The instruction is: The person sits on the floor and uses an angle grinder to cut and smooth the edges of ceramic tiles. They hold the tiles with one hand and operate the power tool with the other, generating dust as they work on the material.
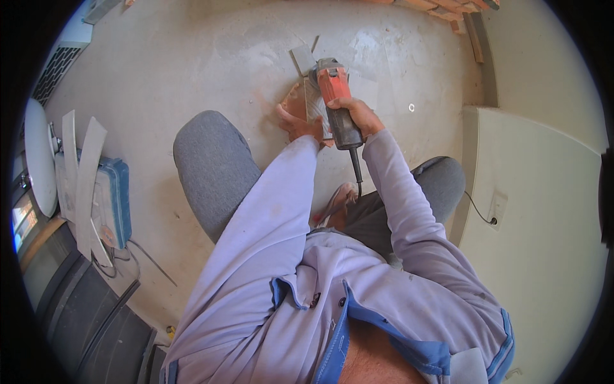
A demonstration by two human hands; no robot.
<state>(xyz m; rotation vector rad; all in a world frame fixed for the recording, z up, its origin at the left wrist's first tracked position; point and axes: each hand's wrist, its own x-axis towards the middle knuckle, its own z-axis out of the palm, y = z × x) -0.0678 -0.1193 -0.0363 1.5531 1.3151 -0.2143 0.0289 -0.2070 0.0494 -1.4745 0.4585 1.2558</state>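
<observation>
My right hand is wrapped round the body of an orange and black angle grinder, whose head points away from me. Its cord runs back from the rear end toward my legs. The grinder's disc side lies against a grey tile piece, and the grinder hides part of it. My left hand grips the near left side of that tile piece. Under and beside the piece shows a reddish-orange brick. Just beyond, a loose grey tile offcut lies flat on the floor.
Stacked bricks stand at the far right. On the left are a blue toolbox, long pale strips and a white basin-like object. A pale wall panel with a plugged-in socket bounds the right. A small ring lies on the floor.
</observation>
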